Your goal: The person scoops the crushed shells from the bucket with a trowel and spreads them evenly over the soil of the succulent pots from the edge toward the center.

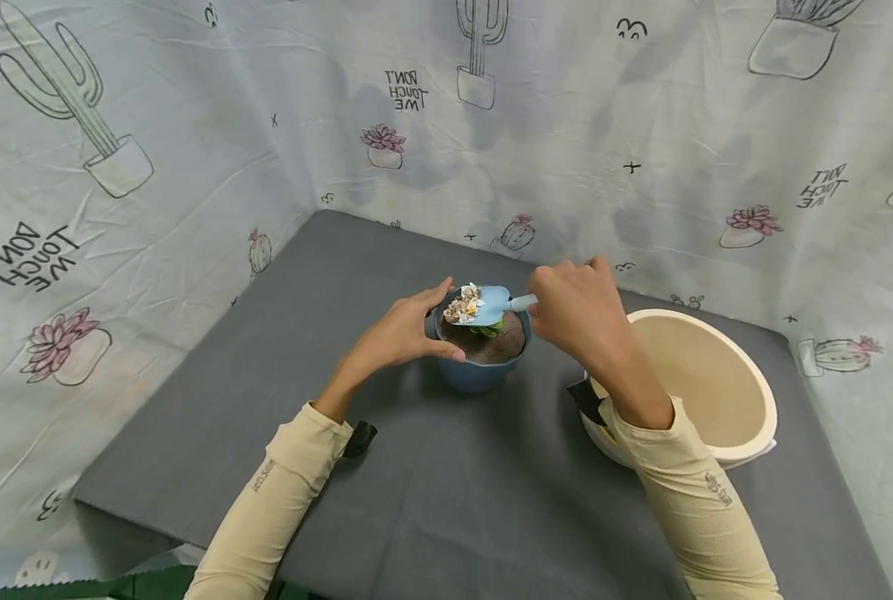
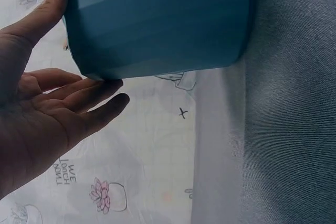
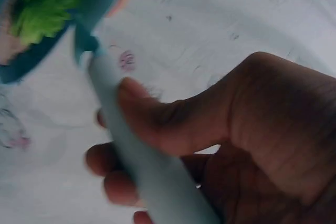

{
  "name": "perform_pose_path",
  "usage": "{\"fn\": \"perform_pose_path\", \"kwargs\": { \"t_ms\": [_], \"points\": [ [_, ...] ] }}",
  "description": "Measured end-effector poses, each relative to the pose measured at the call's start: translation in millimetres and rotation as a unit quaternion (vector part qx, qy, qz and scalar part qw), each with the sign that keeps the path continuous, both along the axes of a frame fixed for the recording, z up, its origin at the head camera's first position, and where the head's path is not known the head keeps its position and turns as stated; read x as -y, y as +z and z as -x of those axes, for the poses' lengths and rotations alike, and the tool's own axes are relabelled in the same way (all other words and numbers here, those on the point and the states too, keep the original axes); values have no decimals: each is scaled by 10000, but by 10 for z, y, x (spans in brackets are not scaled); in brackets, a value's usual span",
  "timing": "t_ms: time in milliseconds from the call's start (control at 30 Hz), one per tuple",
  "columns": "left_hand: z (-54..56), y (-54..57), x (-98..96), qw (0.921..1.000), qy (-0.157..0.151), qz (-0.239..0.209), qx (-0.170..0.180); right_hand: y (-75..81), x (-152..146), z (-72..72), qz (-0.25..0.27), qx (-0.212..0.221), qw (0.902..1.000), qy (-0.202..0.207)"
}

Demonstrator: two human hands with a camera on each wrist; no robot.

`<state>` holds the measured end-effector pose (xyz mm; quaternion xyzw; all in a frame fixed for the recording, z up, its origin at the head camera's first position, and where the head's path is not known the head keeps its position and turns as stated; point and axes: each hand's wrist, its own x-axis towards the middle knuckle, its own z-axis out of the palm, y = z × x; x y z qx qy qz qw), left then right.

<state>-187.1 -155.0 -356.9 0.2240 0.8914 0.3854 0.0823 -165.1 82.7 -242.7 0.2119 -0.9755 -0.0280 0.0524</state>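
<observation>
A blue flowerpot (image 1: 476, 377) stands on the grey table, with brown soil (image 1: 502, 343) and a green plant (image 1: 489, 330) inside. My left hand (image 1: 401, 332) holds the pot at its left, thumb along the near rim and fingers round the far side. In the left wrist view, fingertips meet the wall of the pot (image 2: 163, 24). My right hand (image 1: 577, 308) grips the pale blue handle of a small trowel (image 1: 495, 305), its blade over the pot. Whitish and tan chips (image 1: 464, 305) lie on the blade. The trowel partly hides the plant (image 3: 47, 9).
A large cream tub (image 1: 746, 375) stands at the right, partly behind my right forearm. The grey-covered table (image 1: 266, 367) meets a cactus-print cloth backdrop (image 1: 566, 142) at the back. Black straps show at both wrists.
</observation>
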Motion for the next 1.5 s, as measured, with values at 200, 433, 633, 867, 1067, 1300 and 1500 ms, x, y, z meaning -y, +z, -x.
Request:
{"fn": "perform_pose_path", "kwargs": {
  "t_ms": [200,433,633,867,1067,1300,1500],
  "points": [
    [8,7,4,9998,175,-45,82,249,331,7,-1078,-160,9940,9],
    [24,-18,-104,9996,-51,-293,35,345,411,-48,-1451,-262,9886,-298],
    [41,-32,-184,9993,-232,-301,31,332,329,-202,-1459,-953,9830,-580],
    [33,17,-181,9992,-364,-101,130,412,8,-454,-659,-1327,9865,-693],
    [26,148,-44,9976,-613,307,124,466,-566,-822,590,-2110,9743,-528],
    [-72,488,8,9954,-696,437,-491,379,-1226,-1140,684,-2369,9656,-830],
    [-216,621,-409,9836,-1388,249,-1122,199,-1487,-1091,78,-2048,9753,-828]
  ]
}}
